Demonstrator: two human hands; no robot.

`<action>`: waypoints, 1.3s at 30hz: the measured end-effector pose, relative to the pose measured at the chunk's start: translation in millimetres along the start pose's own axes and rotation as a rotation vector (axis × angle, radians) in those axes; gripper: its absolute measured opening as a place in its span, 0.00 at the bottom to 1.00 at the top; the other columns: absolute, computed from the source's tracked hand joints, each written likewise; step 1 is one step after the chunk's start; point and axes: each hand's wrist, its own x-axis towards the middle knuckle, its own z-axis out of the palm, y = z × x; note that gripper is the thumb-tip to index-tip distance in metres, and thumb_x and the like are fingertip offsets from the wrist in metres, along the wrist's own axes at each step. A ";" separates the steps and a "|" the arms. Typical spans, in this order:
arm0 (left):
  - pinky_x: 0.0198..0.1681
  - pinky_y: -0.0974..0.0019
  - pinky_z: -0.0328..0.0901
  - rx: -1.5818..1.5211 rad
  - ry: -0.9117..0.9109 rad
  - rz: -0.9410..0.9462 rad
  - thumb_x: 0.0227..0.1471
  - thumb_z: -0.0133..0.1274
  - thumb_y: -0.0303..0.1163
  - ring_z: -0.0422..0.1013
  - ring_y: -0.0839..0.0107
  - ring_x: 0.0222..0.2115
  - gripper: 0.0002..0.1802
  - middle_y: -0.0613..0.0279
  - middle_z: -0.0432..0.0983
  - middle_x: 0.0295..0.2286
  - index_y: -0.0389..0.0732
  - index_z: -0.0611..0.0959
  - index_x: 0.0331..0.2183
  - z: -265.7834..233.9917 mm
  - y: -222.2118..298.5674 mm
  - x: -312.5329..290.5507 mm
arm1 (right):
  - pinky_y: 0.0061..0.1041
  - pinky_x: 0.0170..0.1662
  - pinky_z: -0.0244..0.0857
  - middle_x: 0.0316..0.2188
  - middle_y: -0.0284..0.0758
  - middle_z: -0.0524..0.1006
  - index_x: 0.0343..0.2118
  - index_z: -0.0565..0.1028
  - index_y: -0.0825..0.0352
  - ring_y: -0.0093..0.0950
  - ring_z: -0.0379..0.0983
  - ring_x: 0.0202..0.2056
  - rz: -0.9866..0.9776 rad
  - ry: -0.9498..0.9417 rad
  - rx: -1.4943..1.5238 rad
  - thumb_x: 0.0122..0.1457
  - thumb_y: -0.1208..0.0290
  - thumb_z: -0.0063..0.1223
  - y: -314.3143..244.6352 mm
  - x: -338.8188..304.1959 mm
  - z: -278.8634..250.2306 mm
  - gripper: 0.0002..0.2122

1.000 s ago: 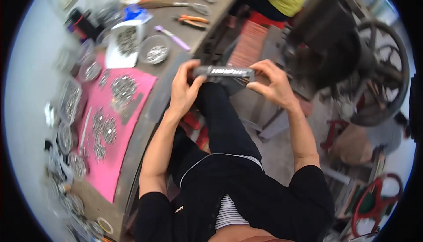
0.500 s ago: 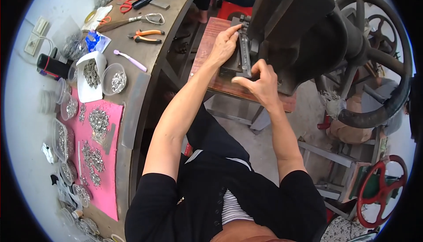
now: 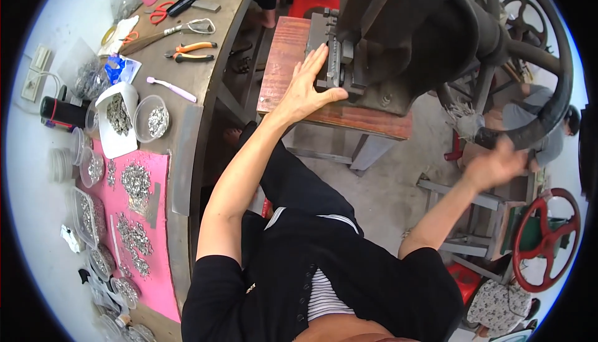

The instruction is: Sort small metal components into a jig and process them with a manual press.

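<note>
The left hand (image 3: pixel 306 88) is laid with fingers spread and flat against the metal die block (image 3: pixel 335 61) at the front of the dark press (image 3: pixel 398 24), thumb resting on the block's lower edge; nothing is gripped. The block stands on the reddish wooden stand (image 3: pixel 293 49), at its far right corner. The right hand (image 3: pixel 495 164) (blurred) is raised just below the rim of the large black handwheel (image 3: pixel 548 105); whether it is closed on the rim cannot be told. Pliers (image 3: pixel 190 51) lie on the workbench (image 3: pixel 205 86).
</note>
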 end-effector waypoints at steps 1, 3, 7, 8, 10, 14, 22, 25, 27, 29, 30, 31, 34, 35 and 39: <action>0.71 0.43 0.34 0.015 -0.002 -0.012 0.43 0.65 0.65 0.41 0.51 0.71 0.66 0.46 0.47 0.69 0.34 0.56 0.68 -3.6 -3.0 -6.9 | 0.25 0.44 0.69 0.37 0.37 0.75 0.42 0.70 0.71 0.24 0.74 0.38 0.227 -0.049 0.172 0.59 0.81 0.62 30.2 -24.2 18.3 0.12; 0.71 0.43 0.35 0.098 0.055 0.011 0.40 0.68 0.63 0.42 0.50 0.71 0.66 0.45 0.49 0.69 0.33 0.58 0.68 0.6 -1.9 -5.3 | 0.23 0.40 0.69 0.29 0.34 0.77 0.37 0.72 0.70 0.23 0.75 0.31 0.205 -0.177 0.051 0.59 0.81 0.63 18.5 1.7 12.4 0.09; 0.71 0.41 0.35 0.176 0.034 0.029 0.40 0.69 0.61 0.43 0.49 0.70 0.63 0.46 0.52 0.68 0.31 0.62 0.66 1.2 -2.2 -5.2 | 0.23 0.34 0.69 0.25 0.36 0.77 0.33 0.71 0.70 0.23 0.74 0.25 0.194 -0.289 -0.101 0.58 0.77 0.64 -7.7 52.1 0.7 0.09; 0.71 0.41 0.35 0.172 0.031 0.034 0.40 0.69 0.61 0.43 0.49 0.70 0.63 0.46 0.52 0.68 0.31 0.62 0.66 1.7 -3.3 -2.6 | 0.22 0.32 0.68 0.25 0.36 0.76 0.34 0.72 0.71 0.23 0.73 0.24 0.176 -0.317 -0.020 0.57 0.75 0.65 -14.9 70.0 2.1 0.10; 0.71 0.41 0.35 0.225 0.019 0.037 0.40 0.69 0.61 0.44 0.48 0.70 0.63 0.46 0.53 0.68 0.31 0.62 0.66 2.0 -6.4 2.0 | 0.21 0.30 0.64 0.24 0.33 0.75 0.39 0.74 0.73 0.22 0.71 0.24 0.209 -0.411 -0.145 0.57 0.70 0.66 -37.0 107.5 10.0 0.14; 0.71 0.40 0.35 0.262 -0.021 0.033 0.40 0.69 0.61 0.44 0.48 0.70 0.63 0.45 0.55 0.67 0.30 0.63 0.65 1.8 -5.4 14.6 | 0.17 0.29 0.56 0.23 0.30 0.73 0.38 0.76 0.71 0.18 0.67 0.22 0.187 -0.616 -0.272 0.61 0.57 0.62 -45.8 173.1 27.8 0.18; 0.71 0.38 0.34 0.287 -0.037 0.052 0.40 0.68 0.60 0.44 0.47 0.70 0.62 0.46 0.55 0.67 0.30 0.63 0.65 6.3 -5.1 30.6 | 0.16 0.27 0.58 0.25 0.28 0.72 0.36 0.75 0.67 0.15 0.66 0.21 0.262 -0.823 -0.259 0.63 0.55 0.61 -40.6 245.7 50.5 0.17; 0.70 0.37 0.34 0.282 -0.038 0.051 0.40 0.68 0.59 0.45 0.47 0.70 0.62 0.47 0.55 0.67 0.31 0.63 0.65 8.2 -5.4 33.1 | 0.16 0.27 0.58 0.23 0.27 0.71 0.36 0.75 0.67 0.15 0.66 0.21 0.259 -0.806 -0.248 0.63 0.55 0.61 -46.3 243.2 53.2 0.17; 0.70 0.37 0.34 0.282 -0.038 0.048 0.41 0.68 0.59 0.45 0.47 0.70 0.62 0.47 0.55 0.67 0.31 0.63 0.65 8.0 -5.5 34.0 | 0.16 0.27 0.58 0.23 0.28 0.71 0.36 0.75 0.67 0.15 0.66 0.21 0.261 -0.813 -0.250 0.63 0.55 0.61 -46.1 241.5 51.6 0.16; 0.70 0.37 0.34 0.291 -0.035 0.049 0.41 0.68 0.59 0.45 0.47 0.70 0.61 0.47 0.54 0.67 0.32 0.63 0.66 7.6 -5.4 35.9 | 0.17 0.27 0.59 0.22 0.29 0.71 0.36 0.74 0.67 0.17 0.67 0.21 0.270 -0.795 -0.267 0.64 0.57 0.60 -43.9 235.6 46.0 0.15; 0.70 0.37 0.34 0.290 -0.034 0.049 0.41 0.68 0.59 0.45 0.47 0.70 0.61 0.47 0.54 0.67 0.32 0.63 0.66 7.5 -6.5 36.5 | 0.18 0.28 0.61 0.21 0.30 0.71 0.35 0.74 0.67 0.19 0.67 0.22 0.285 -0.771 -0.208 0.64 0.59 0.59 -44.5 227.0 42.4 0.15; 0.70 0.37 0.34 0.288 -0.034 0.051 0.41 0.68 0.59 0.45 0.47 0.70 0.61 0.47 0.55 0.67 0.32 0.63 0.66 7.6 -8.6 37.5 | 0.18 0.29 0.62 0.20 0.31 0.71 0.35 0.74 0.68 0.20 0.68 0.22 0.298 -0.746 -0.150 0.64 0.60 0.58 -45.3 213.4 38.1 0.14; 0.70 0.37 0.34 0.285 -0.031 0.060 0.41 0.68 0.60 0.46 0.46 0.69 0.61 0.47 0.56 0.67 0.32 0.63 0.65 8.8 -9.7 43.9 | 0.22 0.33 0.68 0.22 0.34 0.73 0.36 0.72 0.71 0.24 0.72 0.24 0.199 -0.483 -0.002 0.63 0.67 0.58 -33.8 144.6 15.7 0.11; 0.70 0.37 0.35 0.289 -0.031 0.060 0.41 0.68 0.60 0.47 0.46 0.69 0.61 0.46 0.56 0.67 0.32 0.64 0.65 8.2 -9.2 44.7 | 0.23 0.33 0.70 0.22 0.35 0.74 0.38 0.71 0.72 0.24 0.73 0.24 0.108 -0.361 0.021 0.62 0.71 0.59 -30.0 108.9 13.4 0.11; 0.68 0.33 0.39 0.346 0.059 0.098 0.40 0.67 0.64 0.52 0.44 0.67 0.60 0.45 0.58 0.66 0.32 0.66 0.63 -3.6 -18.5 34.7 | 0.25 0.31 0.73 0.23 0.33 0.75 0.39 0.71 0.71 0.22 0.73 0.22 0.113 -0.374 -0.019 0.62 0.75 0.61 -25.9 83.4 19.0 0.10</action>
